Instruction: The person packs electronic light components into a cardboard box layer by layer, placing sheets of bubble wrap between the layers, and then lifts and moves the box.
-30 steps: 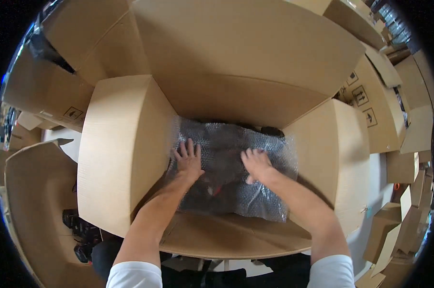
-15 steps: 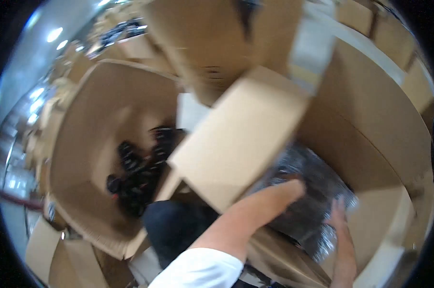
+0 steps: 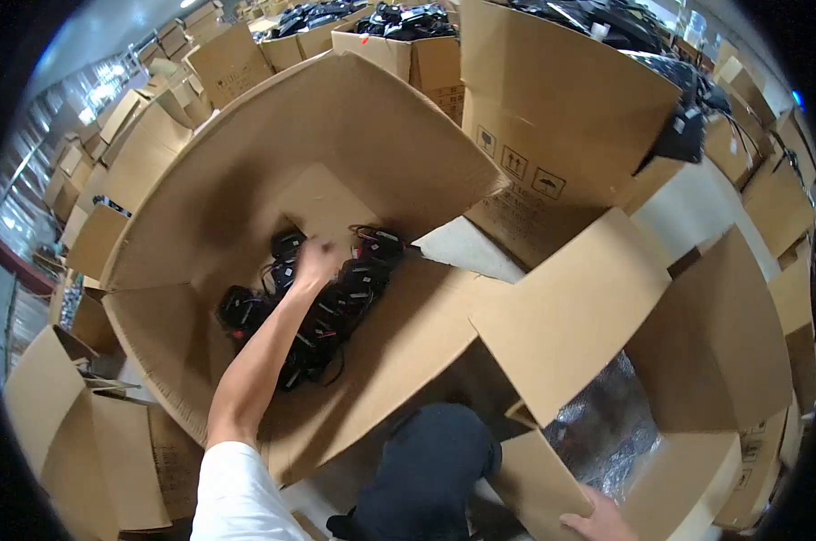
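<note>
My left hand (image 3: 316, 261) reaches down into a large open cardboard box (image 3: 336, 117), at a pile of black cabled devices (image 3: 340, 307) that look like power adapters. Its fingers are blurred and partly hidden, so I cannot tell whether they grip one. At the lower right, my right hand (image 3: 599, 520) is closed over the near side wall (image 3: 543, 478) of a smaller cardboard box, thumb outside and fingers over the edge. Clear bubble wrap (image 3: 606, 424) lies inside that smaller box, over something dark.
A raised flap (image 3: 570, 307) of the smaller box leans between the two boxes. My dark-clothed knee (image 3: 440, 460) is between them in front. Behind stands a tall carton (image 3: 561, 117) heaped with black items (image 3: 597, 22). More filled cartons (image 3: 394, 54) line the back.
My left hand has left the bubble wrap in the smaller box and moved left into the large box. My right hand has drawn back to the smaller box's wall. The view has swung left.
</note>
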The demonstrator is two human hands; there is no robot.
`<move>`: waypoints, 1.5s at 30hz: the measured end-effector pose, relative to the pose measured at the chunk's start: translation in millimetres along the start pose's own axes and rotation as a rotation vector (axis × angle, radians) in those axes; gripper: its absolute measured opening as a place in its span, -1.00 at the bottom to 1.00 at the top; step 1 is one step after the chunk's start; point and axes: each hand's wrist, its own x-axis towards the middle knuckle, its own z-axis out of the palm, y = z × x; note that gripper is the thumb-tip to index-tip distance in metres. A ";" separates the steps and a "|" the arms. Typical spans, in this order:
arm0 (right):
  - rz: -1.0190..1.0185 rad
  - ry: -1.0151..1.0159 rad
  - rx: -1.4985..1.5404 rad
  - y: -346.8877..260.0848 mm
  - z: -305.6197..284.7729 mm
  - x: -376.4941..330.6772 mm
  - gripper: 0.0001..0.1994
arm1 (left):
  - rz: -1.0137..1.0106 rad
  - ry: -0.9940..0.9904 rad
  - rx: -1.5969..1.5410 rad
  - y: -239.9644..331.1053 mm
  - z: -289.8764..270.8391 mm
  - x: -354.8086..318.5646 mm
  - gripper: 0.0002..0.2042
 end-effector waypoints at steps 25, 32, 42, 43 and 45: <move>0.047 0.229 -0.321 0.4 17.2 8.3 -0.54 | 0.338 0.150 0.218 -39.2 52.2 11.4 -0.51; -0.464 0.520 -0.024 -96.9 -9.4 27.7 -0.44 | 1.295 0.748 -0.046 207.7 -65.4 -65.2 -0.45; -1.082 0.564 1.054 -245.2 -104.3 -54.9 -0.64 | 1.571 0.765 -0.478 444.0 -44.0 -169.6 -0.42; -1.112 0.674 1.027 -230.8 -116.7 -68.7 -0.65 | 1.395 0.660 -0.657 464.9 -19.4 -178.9 -0.41; -1.115 0.772 1.016 -202.0 -136.5 -104.8 -0.67 | 0.881 -0.444 -1.122 473.9 39.8 -200.1 -0.59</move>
